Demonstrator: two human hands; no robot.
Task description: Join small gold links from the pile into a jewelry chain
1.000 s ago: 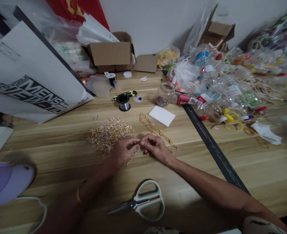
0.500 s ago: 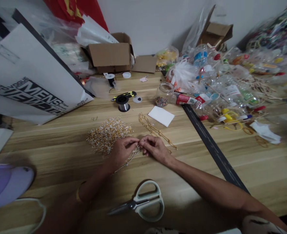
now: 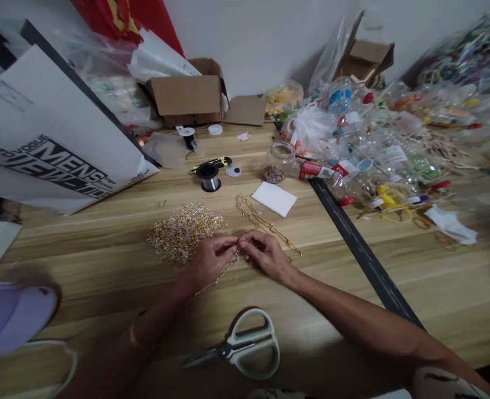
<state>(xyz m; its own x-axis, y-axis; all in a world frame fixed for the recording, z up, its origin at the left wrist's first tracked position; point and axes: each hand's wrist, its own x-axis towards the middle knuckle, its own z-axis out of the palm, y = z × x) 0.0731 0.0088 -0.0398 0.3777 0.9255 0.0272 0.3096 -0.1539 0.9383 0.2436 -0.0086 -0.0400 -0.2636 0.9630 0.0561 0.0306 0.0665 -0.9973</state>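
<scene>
My left hand (image 3: 212, 259) and my right hand (image 3: 265, 254) meet at the fingertips, both closed in a pinch. From between them a thin beaded strand (image 3: 218, 278) trails down to the left, under my left hand; its end at the fingertips is too small to make out. Left of my hands spreads a pile of small gold and silver beads (image 3: 184, 228). Just beyond my right hand lies a gold chain (image 3: 261, 220). Scissors with pale handles (image 3: 255, 344) rest on the wooden table (image 3: 323, 321) nearer to me.
Farther back are a spool of wire (image 3: 209, 177), a yellow-black cutter (image 3: 215, 164), a white card (image 3: 274, 198) and a bead jar (image 3: 279, 162). Plastic bottles (image 3: 394, 160) crowd the right. At left stand a white bag (image 3: 57, 133) and a purple object (image 3: 16, 316).
My hands stay pinched together at nearly the same spot, with only small finger movement. The whole view has shifted very slightly; nothing else has visibly moved.
</scene>
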